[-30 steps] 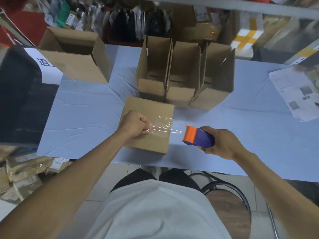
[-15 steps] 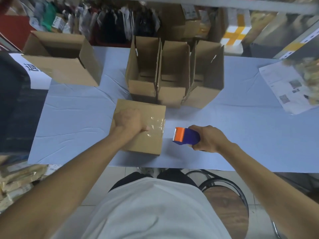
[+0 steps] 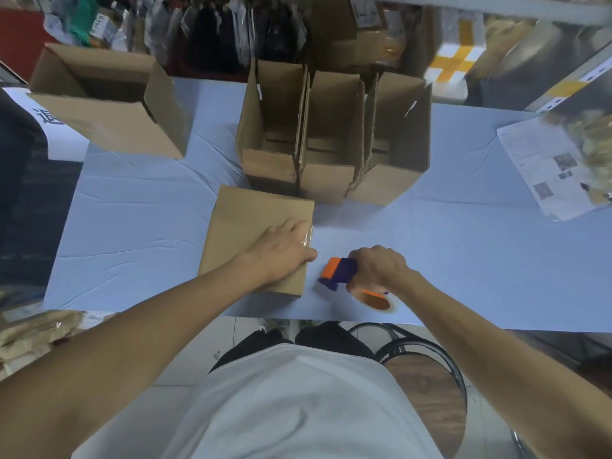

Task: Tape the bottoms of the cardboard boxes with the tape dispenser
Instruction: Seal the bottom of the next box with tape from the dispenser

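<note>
Here the cardboard box (image 3: 251, 233) lies bottom-up on the blue tabletop (image 3: 139, 226), near its front edge. The left hand (image 3: 284, 248) rests flat on the box's right side, fingers (image 3: 293, 226) straight and together over a glossy strip of tape (image 3: 307, 236) at the edge. Just beside the box, the right hand (image 3: 377, 266) grips the tape dispenser (image 3: 341, 273), fingers curled round its purple body; it seems to touch the tabletop, though the blur makes that unsure. Behind, three open boxes (image 3: 331, 140) stand side by side, touching.
</note>
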Motion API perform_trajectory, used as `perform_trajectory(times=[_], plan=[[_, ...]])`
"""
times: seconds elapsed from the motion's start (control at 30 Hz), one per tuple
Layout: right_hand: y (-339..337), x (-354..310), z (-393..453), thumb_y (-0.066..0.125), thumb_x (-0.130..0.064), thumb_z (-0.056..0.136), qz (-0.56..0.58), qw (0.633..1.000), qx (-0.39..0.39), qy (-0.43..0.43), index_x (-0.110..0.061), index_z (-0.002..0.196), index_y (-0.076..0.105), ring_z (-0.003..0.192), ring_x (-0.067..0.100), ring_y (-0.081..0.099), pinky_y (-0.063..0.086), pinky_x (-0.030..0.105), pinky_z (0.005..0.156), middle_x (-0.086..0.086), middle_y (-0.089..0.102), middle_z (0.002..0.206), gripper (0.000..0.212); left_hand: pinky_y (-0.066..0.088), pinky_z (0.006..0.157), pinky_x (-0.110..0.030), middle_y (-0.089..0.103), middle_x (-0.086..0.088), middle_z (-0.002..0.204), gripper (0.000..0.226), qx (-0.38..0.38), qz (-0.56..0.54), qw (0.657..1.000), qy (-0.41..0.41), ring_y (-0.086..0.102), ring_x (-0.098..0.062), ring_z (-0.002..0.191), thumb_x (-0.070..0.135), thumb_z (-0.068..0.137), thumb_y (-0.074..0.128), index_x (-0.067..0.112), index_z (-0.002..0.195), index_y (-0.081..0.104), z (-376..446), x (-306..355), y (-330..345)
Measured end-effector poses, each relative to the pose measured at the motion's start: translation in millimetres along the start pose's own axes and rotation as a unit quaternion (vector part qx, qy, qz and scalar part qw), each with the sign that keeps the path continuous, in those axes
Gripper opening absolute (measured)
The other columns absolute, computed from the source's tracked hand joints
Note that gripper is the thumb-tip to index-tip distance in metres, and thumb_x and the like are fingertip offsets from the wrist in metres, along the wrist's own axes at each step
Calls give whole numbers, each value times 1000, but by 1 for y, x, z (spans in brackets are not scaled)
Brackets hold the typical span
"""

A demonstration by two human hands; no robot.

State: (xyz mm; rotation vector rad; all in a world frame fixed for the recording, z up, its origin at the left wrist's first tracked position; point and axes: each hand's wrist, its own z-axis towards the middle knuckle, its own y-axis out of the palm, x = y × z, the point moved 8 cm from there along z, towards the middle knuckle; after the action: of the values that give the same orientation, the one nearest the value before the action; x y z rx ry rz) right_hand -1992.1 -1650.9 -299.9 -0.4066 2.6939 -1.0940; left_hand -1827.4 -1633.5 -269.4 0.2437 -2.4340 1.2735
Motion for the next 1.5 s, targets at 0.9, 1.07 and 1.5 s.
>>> perform_trajectory(times=[0.9,1.07,1.5], plan=[[29,-37,-12,52,-4,92,211,933,293,-6,-8,130,50,109,35,46,49,45,87,19,47,125,39,37,102,-34,51,-6,137,41,227,-24,972,56,45,-25,123,23,81,68,17,122,64,-51,-29,4],[-3,-43,-20,51,-26,98,316,872,373,23,-7,79,62,78,25,58,40,32,65,8,62,79,29,37,104,-38,48,-14,136,45,305,-35,951,-43,44,-33,125,24,84,68,13,126,59,-71,-62,-10],[-1,-75,7,71,-10,87,601,771,208,19,-11,78,73,68,14,61,48,21,64,3,69,72,10,41,97,-42,45,-18,140,97,232,-200,918,-251,46,-36,125,44,71,82,5,143,31,-83,-133,-12]])
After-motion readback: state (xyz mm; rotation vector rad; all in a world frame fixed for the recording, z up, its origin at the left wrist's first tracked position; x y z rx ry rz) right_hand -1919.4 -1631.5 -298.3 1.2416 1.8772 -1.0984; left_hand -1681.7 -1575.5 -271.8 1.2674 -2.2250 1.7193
